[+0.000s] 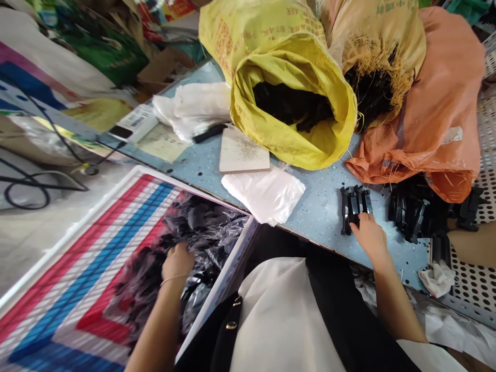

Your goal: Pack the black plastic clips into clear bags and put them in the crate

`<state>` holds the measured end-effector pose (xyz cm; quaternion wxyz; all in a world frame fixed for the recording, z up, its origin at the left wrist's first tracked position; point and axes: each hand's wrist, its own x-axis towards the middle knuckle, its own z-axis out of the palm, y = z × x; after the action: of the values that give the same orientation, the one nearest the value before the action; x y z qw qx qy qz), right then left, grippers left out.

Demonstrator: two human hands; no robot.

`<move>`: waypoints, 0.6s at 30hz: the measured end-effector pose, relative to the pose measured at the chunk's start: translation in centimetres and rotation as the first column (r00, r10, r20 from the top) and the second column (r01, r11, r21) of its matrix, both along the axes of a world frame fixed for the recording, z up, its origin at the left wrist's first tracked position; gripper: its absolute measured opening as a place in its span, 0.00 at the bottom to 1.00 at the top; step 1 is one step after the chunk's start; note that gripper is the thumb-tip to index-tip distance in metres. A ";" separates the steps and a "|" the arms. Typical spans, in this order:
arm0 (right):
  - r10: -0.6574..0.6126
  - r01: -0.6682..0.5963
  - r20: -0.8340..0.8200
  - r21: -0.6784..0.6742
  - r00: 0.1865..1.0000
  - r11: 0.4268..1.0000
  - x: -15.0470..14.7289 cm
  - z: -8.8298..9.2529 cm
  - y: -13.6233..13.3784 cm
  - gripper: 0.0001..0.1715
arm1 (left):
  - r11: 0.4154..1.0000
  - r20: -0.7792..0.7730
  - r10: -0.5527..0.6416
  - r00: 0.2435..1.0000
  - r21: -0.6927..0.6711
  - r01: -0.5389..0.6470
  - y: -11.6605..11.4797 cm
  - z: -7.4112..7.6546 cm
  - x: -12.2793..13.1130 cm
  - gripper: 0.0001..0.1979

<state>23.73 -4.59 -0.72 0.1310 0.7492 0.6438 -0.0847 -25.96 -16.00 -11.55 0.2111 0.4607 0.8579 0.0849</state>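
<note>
My left hand [178, 264] is over a large striped bin [93, 243], low among clear plastic bags [207, 235] of black parts. Its fingers curl downward, and their tips are hidden, so anything in them cannot be made out. On the blue speckled table [321, 217], my right hand [370, 236] has its thumb and fingers closed on the near end of a black plastic part [352, 202]. Similar parts lie side by side right around it. More black parts [411, 212] are piled just to the right.
An open yellow sack [287, 150] holding dark parts lies at the table's back. Beside it are a frayed tan sack [380, 31] and an orange sack [437, 103]. A pale square block [244, 152] and white plastic bags [265, 194] lie near the bin. Cables [31, 181] hang at left.
</note>
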 end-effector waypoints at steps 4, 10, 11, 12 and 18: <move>-0.021 0.067 -0.517 0.071 0.856 0.995 -0.5 -1.7 1.0 0.11 | 0.869 0.040 -0.271 0.962 0.441 0.226 7.2 2.5 9.8 0.07; -0.235 0.208 -0.970 -0.244 -0.065 0.947 -4.9 -3.3 1.9 0.19 | 0.716 -0.019 -0.609 0.793 0.417 0.560 15.1 4.8 20.1 0.04; -0.250 0.201 -0.955 -0.280 -0.160 0.939 -5.7 -3.2 2.0 0.17 | 0.747 0.052 -0.597 0.800 0.400 0.531 15.7 4.8 19.9 0.06; -0.269 0.187 -0.934 -0.316 -0.236 0.930 -6.4 -3.2 2.0 0.16 | 0.777 0.152 -0.581 0.800 0.398 0.488 16.1 4.8 19.3 0.07; -0.331 0.031 -0.743 -0.427 -0.582 0.904 -10.2 -2.7 3.0 0.15 | 0.908 0.621 -0.402 0.672 0.366 0.205 16.8 5.1 15.9 0.12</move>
<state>13.56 -1.55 -3.42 -0.4513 0.3811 0.2441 -0.7691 -10.10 0.80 -6.50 0.4595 0.5578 0.6096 0.3257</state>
